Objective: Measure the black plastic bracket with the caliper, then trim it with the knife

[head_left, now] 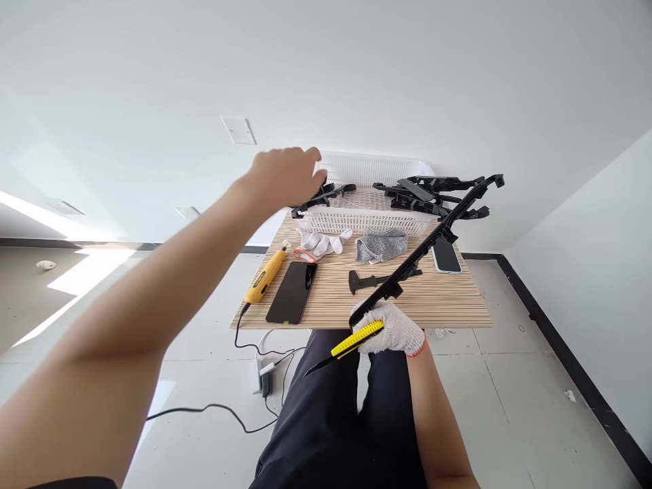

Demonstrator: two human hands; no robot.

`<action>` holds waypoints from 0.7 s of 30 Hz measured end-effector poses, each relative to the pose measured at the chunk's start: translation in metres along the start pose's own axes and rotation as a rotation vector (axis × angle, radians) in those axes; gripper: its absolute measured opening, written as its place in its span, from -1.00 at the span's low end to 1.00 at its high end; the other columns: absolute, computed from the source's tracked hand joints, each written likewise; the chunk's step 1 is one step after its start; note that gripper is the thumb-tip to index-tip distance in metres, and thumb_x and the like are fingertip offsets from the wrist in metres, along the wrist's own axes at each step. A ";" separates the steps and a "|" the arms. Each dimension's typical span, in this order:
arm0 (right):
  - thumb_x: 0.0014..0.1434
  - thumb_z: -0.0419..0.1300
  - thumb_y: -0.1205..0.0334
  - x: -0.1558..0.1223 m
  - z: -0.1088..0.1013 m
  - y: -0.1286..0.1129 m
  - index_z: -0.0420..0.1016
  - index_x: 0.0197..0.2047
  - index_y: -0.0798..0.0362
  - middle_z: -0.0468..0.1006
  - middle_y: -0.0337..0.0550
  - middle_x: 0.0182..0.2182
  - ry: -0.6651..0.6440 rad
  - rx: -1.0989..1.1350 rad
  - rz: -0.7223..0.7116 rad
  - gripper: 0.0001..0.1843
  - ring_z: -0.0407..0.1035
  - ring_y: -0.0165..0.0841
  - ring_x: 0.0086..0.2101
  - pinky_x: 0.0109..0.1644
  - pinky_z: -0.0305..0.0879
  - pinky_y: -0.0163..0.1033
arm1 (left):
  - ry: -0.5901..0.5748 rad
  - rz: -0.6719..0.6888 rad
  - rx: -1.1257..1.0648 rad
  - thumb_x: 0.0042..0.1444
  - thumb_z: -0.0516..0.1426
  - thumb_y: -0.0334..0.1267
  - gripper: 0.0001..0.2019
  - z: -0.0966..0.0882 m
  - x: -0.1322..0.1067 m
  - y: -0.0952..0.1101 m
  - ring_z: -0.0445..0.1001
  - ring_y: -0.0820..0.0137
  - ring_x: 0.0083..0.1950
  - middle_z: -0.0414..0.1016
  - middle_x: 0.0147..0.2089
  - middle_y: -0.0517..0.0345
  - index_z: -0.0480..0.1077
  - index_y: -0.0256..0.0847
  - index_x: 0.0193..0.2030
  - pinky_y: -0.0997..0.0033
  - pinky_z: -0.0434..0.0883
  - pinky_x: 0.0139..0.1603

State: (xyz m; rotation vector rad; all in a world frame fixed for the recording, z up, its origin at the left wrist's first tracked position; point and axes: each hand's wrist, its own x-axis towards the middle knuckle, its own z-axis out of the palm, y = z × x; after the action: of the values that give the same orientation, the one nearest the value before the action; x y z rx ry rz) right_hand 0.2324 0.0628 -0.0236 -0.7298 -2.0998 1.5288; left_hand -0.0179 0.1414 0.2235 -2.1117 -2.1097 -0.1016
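The right hand [394,329], in a white knit glove, is clenched around a yellow utility knife [351,343] with its blade extended, and also grips the near end of a long black plastic strip [422,251]; the strip runs diagonally up and away over the wooden table [458,305] toward the white basket [367,221]. The bare left hand [288,176] reaches over the basket's left end, just above black plastic parts [323,197] lying across its rim; whether it grasps anything cannot be determined. On the table lie a dark phone [292,292], a yellow rotary tool [265,275], white gloves [323,241], a grey glove [382,246], and a black caliper [367,280].
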 end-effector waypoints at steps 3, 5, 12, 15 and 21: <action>-0.18 0.53 0.09 0.000 -0.001 -0.001 0.70 -0.25 0.02 0.61 -0.14 -0.18 0.005 -0.022 -0.001 -0.62 0.50 -0.35 -0.30 -0.23 0.48 -0.30 | -0.109 0.097 -0.226 0.35 -0.20 0.13 -0.50 0.009 -0.072 0.010 0.53 0.16 -0.07 0.56 0.01 0.00 0.30 -0.05 0.21 0.14 0.44 -0.06; -0.17 0.53 0.09 0.000 -0.002 -0.002 0.70 -0.25 0.03 0.61 -0.15 -0.24 -0.011 -0.007 0.024 -0.63 0.51 -0.32 -0.27 -0.20 0.48 -0.28 | -0.185 0.126 -0.255 0.32 -0.17 0.17 -0.50 0.023 -0.102 0.006 0.53 0.15 -0.05 0.55 0.05 0.03 0.29 0.06 0.23 0.14 0.45 -0.08; -0.22 0.55 0.12 -0.002 0.004 -0.002 0.68 -0.24 0.12 0.60 -0.08 -0.21 0.035 0.069 0.112 -0.56 0.45 -0.43 -0.45 -0.39 0.46 -0.33 | 0.024 -0.049 -0.020 0.32 -0.10 0.02 -0.46 0.053 -0.043 -0.013 0.30 -0.08 0.26 0.44 0.16 -0.24 0.21 -0.21 0.32 0.03 0.39 0.05; -0.21 0.54 0.16 -0.003 0.006 -0.006 0.68 -0.24 0.12 0.60 -0.11 -0.28 0.061 0.086 0.129 -0.59 0.43 -0.45 -0.49 -0.46 0.42 -0.38 | -0.047 0.008 0.171 0.26 0.01 -0.08 -0.54 0.060 -0.013 -0.008 0.24 -0.15 0.28 0.48 0.10 -0.28 0.33 -0.23 0.23 0.01 0.36 0.04; -0.20 0.53 0.16 -0.003 0.006 -0.013 0.68 -0.25 0.12 0.59 -0.15 -0.34 0.035 0.079 0.168 -0.61 0.42 -0.46 -0.50 -0.46 0.40 -0.38 | -0.078 0.062 0.263 0.21 0.03 -0.09 -0.50 0.076 0.003 -0.003 0.25 -0.16 0.27 0.50 -0.02 -0.39 0.42 -0.39 0.16 -0.08 0.22 0.19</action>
State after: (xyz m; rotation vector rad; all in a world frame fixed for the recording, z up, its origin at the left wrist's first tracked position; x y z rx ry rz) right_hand 0.2291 0.0528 -0.0132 -0.9172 -1.9826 1.6644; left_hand -0.0251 0.1566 0.1496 -2.0511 -1.9697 0.2555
